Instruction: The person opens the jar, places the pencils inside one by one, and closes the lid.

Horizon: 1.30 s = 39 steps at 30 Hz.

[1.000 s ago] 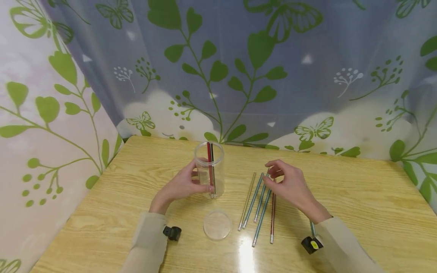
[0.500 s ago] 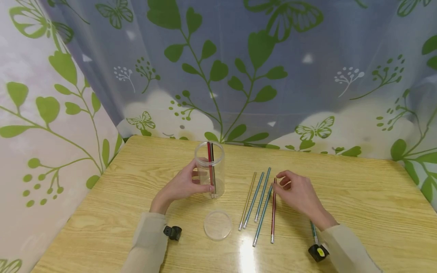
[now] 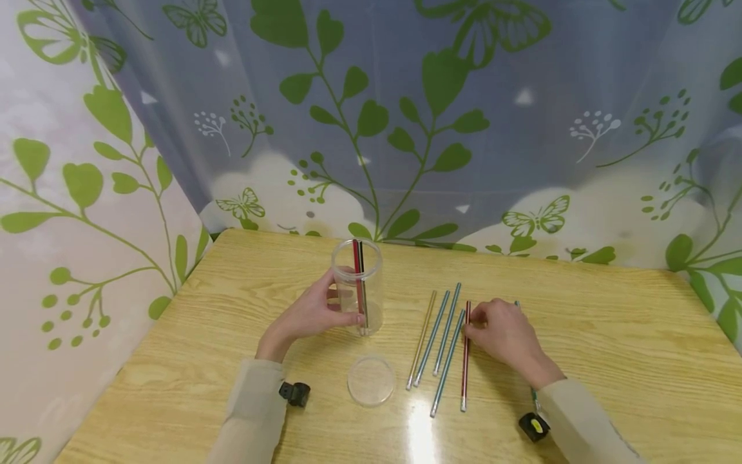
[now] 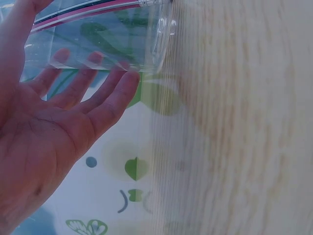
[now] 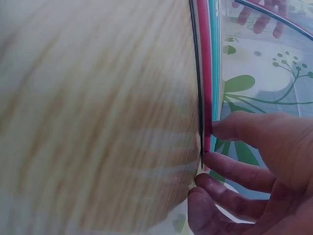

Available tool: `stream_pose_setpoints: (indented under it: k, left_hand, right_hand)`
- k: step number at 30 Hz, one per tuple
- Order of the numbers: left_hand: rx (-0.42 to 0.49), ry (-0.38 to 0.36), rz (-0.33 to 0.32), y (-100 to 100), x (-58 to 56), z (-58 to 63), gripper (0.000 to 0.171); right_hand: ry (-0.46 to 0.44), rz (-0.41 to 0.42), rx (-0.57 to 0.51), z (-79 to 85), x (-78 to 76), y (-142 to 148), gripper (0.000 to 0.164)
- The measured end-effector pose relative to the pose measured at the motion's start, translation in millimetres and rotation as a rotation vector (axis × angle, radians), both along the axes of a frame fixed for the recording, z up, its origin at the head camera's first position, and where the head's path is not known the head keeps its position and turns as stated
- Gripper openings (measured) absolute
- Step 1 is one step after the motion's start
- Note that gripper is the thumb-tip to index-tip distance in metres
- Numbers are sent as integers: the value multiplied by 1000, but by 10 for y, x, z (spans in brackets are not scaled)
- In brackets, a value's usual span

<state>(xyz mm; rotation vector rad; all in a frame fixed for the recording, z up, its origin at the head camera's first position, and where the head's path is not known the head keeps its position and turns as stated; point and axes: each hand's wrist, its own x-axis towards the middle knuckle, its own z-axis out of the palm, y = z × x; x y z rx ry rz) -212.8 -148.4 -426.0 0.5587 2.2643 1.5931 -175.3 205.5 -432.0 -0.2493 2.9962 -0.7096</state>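
Observation:
In the head view my left hand (image 3: 310, 312) holds a clear plastic jar (image 3: 374, 301) upright, thumb in front and fingers around its side. Inside it stand a red pencil and a black pencil (image 3: 362, 258). The left wrist view shows the fingers (image 4: 115, 93) against the jar's wall. My right hand (image 3: 504, 332) pinches the upper end of a striped dark red pencil (image 3: 465, 370) that lies on the table; the right wrist view has thumb and fingertips at that pencil (image 5: 206, 73). Just left of it lie several blue pencils (image 3: 447, 364) and a gold one (image 3: 421, 341).
A round clear lid (image 3: 371, 381) lies in front of the jar on the wooden table (image 3: 191, 361). Another teal pencil (image 3: 535, 398) lies partly hidden beneath the right forearm. Patterned curtains (image 3: 371, 161) close off the back and left sides.
My right hand has shifted right and towards me, from the blue pencils to the red pencil, and its fingers have closed on it. The left hand and jar have stayed put.

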Motion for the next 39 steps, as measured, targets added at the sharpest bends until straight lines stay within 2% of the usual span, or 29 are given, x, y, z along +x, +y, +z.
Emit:
stream_pose_setpoints:
  k: [11, 16, 23, 33, 39]
  left_hand:
    - [3, -6, 1, -5, 3, -19, 77]
    - [-8, -7, 8, -7, 6, -12, 77]
    - [-2, -16, 3, -11, 3, -20, 78]
    - [-5, -12, 4, -16, -4, -34, 77]
    - [-6, -15, 3, -14, 0, -21, 78]
  right_hand:
    - [-34, -21, 40, 43, -1, -33, 23]
    - [-68, -58, 25, 61, 2, -66, 24]
    - [-107, -93, -28, 55, 20, -79, 21]
    - [-141, -109, -104, 90, 7, -14, 28]
    - [-95, -130, -159, 166, 16, 29, 29]
